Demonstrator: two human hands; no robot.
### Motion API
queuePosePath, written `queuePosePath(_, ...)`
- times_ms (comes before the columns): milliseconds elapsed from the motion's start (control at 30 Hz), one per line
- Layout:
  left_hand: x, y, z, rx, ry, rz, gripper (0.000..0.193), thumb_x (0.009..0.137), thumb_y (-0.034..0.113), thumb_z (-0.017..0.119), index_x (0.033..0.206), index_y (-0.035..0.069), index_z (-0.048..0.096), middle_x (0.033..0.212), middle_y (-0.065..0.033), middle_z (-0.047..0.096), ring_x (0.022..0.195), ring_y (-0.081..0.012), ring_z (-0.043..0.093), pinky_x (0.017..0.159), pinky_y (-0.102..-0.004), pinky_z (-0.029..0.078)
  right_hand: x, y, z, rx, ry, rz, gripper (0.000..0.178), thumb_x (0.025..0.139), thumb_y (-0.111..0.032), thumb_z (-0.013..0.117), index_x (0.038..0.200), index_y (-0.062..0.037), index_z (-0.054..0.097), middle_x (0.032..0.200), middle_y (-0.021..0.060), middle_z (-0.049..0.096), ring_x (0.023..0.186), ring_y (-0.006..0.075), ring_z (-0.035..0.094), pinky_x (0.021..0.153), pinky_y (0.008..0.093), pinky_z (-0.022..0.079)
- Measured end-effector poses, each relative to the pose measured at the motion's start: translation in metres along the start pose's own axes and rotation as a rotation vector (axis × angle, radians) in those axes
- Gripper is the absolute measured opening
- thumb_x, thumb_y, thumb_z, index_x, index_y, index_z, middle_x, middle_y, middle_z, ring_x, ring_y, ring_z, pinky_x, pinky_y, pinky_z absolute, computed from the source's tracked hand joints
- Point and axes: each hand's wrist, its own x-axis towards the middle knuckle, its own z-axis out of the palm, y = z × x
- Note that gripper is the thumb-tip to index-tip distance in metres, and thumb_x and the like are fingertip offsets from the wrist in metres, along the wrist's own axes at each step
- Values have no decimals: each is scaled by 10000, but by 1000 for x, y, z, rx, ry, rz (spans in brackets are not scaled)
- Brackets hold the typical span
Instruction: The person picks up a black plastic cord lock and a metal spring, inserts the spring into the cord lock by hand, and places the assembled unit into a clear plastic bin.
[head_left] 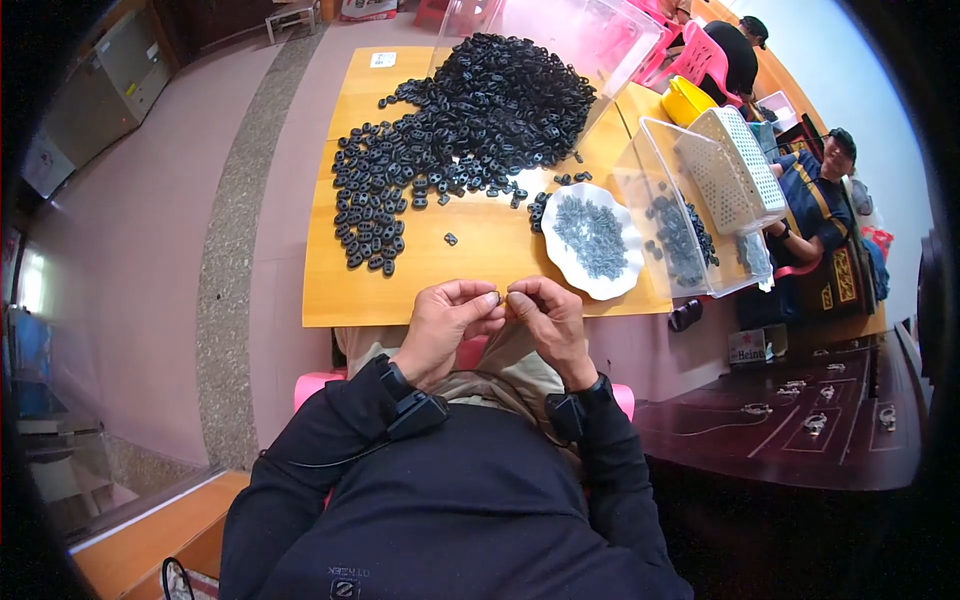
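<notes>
Just over the table's near edge, my left hand [443,325] and my right hand [553,325] meet with their fingertips pinched. A sliver of a small dark piece shows at my left thumb tip, mostly hidden by the fingers. Whatever my right fingers pinch is too small to make out. Beyond them lies a lone black two-hole plastic piece [450,239]. A big heap of such black pieces [500,110] covers the far part of the wooden table [400,300], spreading to the left. Right of my hands sits a scalloped white plate [610,290] holding small translucent grey pieces [592,235].
A clear plastic box [690,290] with dark pieces stands at the table's right, with a white perforated basket [735,165] and a yellow bowl [686,100] by it. Behind the heap rises another clear bin [610,40]. A person [815,200] sits at the right.
</notes>
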Motion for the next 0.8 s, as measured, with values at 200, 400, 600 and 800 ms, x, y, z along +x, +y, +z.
queuePosePath(200,0,-1,-1,-12,8,14,173,909,48,597,1058,-39,587,931,-117,657,809,-160,661,753,-271,572,-1,6,3,-66,-3,-51,91,891,-40,619,932,36,644,810,36,662,742,71,601,649,208,485)
queuePosePath(400,-1,0,1,-23,18,11,168,908,43,596,1052,-44,593,936,-120,656,808,-160,661,753,-269,573,-1,1,2,-27,-18,-38,77,885,-32,623,919,34,644,800,23,654,734,64,591,643,201,478)
queuePosePath(600,-2,1,2,-12,24,8,159,906,41,596,1041,-43,599,924,-116,660,796,-158,662,748,-270,576,-1,1,2,-35,-26,-46,68,881,-27,628,909,33,645,787,12,644,723,59,579,630,194,467)
queuePosePath(800,-2,0,1,-10,21,10,152,906,46,600,1036,-32,604,915,-111,662,789,-155,662,747,-274,578,-1,5,3,-46,-9,-53,81,879,-45,637,896,33,650,776,18,655,711,60,587,620,198,472)
